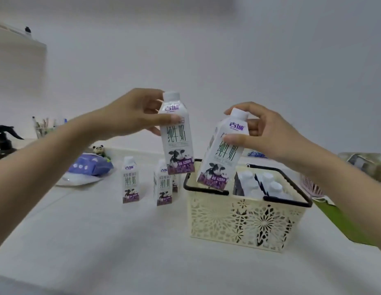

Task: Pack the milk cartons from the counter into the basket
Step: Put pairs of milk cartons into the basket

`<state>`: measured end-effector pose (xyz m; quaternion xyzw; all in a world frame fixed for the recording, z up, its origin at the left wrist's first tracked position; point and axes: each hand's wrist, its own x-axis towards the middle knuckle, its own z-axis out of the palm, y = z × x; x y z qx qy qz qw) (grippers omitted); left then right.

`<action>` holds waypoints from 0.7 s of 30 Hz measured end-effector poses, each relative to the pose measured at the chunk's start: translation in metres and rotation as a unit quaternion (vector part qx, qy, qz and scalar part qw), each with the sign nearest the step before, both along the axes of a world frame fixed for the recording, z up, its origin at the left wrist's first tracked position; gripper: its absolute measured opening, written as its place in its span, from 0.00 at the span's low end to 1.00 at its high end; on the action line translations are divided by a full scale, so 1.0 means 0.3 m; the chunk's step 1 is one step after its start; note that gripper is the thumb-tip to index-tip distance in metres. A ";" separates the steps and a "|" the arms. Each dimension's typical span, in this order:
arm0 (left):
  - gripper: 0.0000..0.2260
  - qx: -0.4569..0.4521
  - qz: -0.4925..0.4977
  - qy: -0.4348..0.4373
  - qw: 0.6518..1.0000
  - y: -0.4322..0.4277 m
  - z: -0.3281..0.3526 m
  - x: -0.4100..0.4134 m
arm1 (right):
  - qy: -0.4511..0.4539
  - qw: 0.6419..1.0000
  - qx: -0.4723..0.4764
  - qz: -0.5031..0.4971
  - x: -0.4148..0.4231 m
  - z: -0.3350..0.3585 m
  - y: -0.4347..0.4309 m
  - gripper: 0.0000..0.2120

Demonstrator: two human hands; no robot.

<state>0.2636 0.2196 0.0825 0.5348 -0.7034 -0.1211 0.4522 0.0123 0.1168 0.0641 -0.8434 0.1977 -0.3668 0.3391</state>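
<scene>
My left hand (134, 114) grips a white milk carton (177, 143) with a cow picture near its top, held upright in the air left of the basket. My right hand (264, 133) pinches a second carton (219, 158) by its neck, tilted, its base just above the basket's left end. The cream lattice basket (238, 222) with black handles stands on the white counter and holds several cartons (270, 186) at its right side. Three more cartons stand on the counter left of the basket: one (131, 180), another (163, 186), and a third (175, 185) mostly hidden behind.
A purple-and-white packet (89, 167) lies at the back left beside a small panda figure (99, 150). A black spray bottle (4, 141) and a pen cup (43, 128) stand far left. A pink basket (313, 186) and a green mat (338, 220) sit to the right.
</scene>
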 end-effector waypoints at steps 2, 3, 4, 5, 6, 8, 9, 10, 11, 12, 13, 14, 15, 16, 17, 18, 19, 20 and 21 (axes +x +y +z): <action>0.14 -0.002 -0.018 -0.007 1.000 -0.069 0.034 -0.034 | 0.007 1.000 -0.019 -0.017 -0.010 0.044 -0.049 0.25; 0.14 0.003 -0.028 -0.012 1.000 -0.107 0.041 -0.050 | 0.015 0.999 -0.025 -0.023 -0.012 0.055 -0.075 0.25; 0.14 0.011 -0.035 -0.015 0.999 -0.148 0.042 -0.060 | 0.025 0.999 -0.029 -0.026 -0.014 0.060 -0.104 0.24; 0.14 0.020 -0.039 -0.017 0.999 -0.190 0.038 -0.068 | 0.037 0.998 -0.033 -0.028 -0.013 0.057 -0.133 0.23; 0.14 0.030 -0.041 -0.018 0.999 -0.234 0.028 -0.077 | 0.049 0.998 -0.037 -0.033 -0.009 0.047 -0.165 0.22; 0.14 0.057 -0.042 -0.022 0.997 -0.317 -0.010 -0.091 | 0.078 0.995 -0.047 -0.041 0.005 0.009 -0.225 0.22; 0.15 0.075 -0.040 -0.024 0.996 -0.359 -0.034 -0.095 | 0.093 0.993 -0.053 -0.046 0.013 -0.017 -0.259 0.22; 0.17 0.092 -0.038 -0.027 0.995 -0.396 -0.062 -0.096 | 0.107 0.991 -0.058 -0.051 0.023 -0.046 -0.290 0.23; 0.18 0.108 -0.036 -0.030 0.993 -0.429 -0.091 -0.096 | 0.120 0.989 -0.063 -0.056 0.032 -0.075 -0.321 0.24; 0.20 0.121 -0.034 -0.032 0.992 -0.459 -0.118 -0.091 | 0.130 0.988 -0.066 -0.060 0.040 -0.106 -0.351 0.24; 0.21 0.131 -0.031 -0.032 0.990 -0.483 -0.143 -0.085 | 0.137 0.986 -0.065 -0.062 0.049 -0.135 -0.377 0.25; 0.21 0.140 -0.029 -0.033 0.989 -0.503 -0.164 -0.078 | 0.143 0.986 -0.063 -0.063 0.057 -0.161 -0.399 0.25; 0.21 0.147 -0.027 -0.034 0.988 -0.518 -0.182 -0.071 | 0.148 0.985 -0.060 -0.064 0.066 -0.182 -0.415 0.25; 0.21 0.153 -0.026 -0.036 0.987 -0.533 -0.199 -0.065 | 0.155 0.984 -0.058 -0.063 0.075 -0.199 -0.429 0.26; 0.20 0.159 -0.027 -0.039 0.986 -0.546 -0.215 -0.060 | 0.164 0.983 -0.058 -0.063 0.082 -0.211 -0.439 0.25; 0.20 0.166 -0.028 -0.040 0.985 -0.559 -0.231 -0.056 | 0.174 0.981 -0.059 -0.063 0.089 -0.221 -0.450 0.25; 0.19 0.173 -0.030 -0.041 0.984 -0.571 -0.246 -0.055 | 0.184 0.979 -0.057 -0.064 0.093 -0.232 -0.460 0.25; 0.18 0.182 -0.032 -0.041 0.982 -0.582 -0.261 -0.055 | 0.194 0.977 -0.053 -0.065 0.097 -0.242 -0.468 0.26; 0.17 0.191 -0.033 -0.043 0.980 -0.593 -0.277 -0.056 | 0.206 0.975 -0.050 -0.066 0.098 -0.253 -0.475 0.27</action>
